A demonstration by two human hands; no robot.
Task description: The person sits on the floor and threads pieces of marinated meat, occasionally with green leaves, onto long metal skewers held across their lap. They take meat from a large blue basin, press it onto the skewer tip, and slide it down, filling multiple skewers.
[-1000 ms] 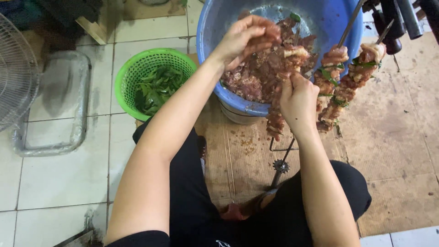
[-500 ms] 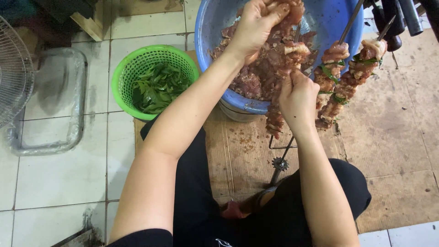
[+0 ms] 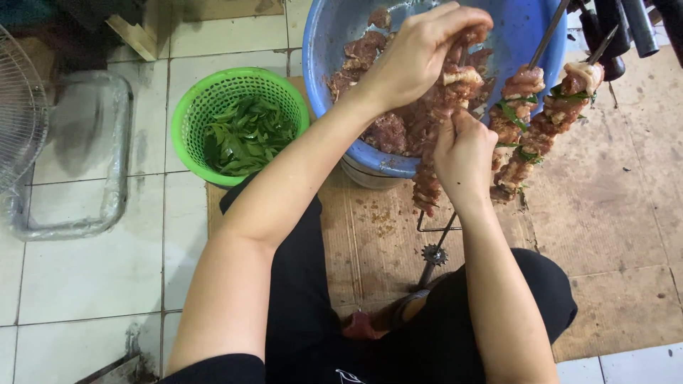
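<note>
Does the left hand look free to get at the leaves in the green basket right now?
Probably not at once. The left hand is up over the blue bowl, pinching meat onto the skewer. The green basket itself sits uncovered on the floor, its leaves unobstructed.

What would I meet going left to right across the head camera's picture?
Wire fan guard → clear plastic tray → green basket of leaves → blue basin of meat → two loaded skewers.
</note>
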